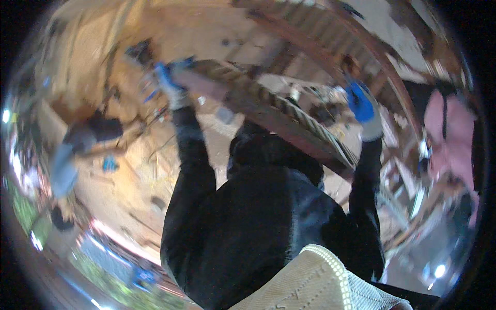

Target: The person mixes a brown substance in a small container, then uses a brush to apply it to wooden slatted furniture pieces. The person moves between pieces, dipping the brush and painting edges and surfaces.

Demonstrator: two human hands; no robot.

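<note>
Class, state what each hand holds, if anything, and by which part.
Left hand: apparently the long brown beam, by its upper-left end. Right hand: too blurred to tell.

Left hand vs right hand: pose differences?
The left hand is at the left end of the lower brown slatted piece; the right hand appears beside the upper slatted frame.
The left hand sits higher in view than the right hand.
Shared: blue gloves, pale cuffs; blur obscures both grips.
</note>
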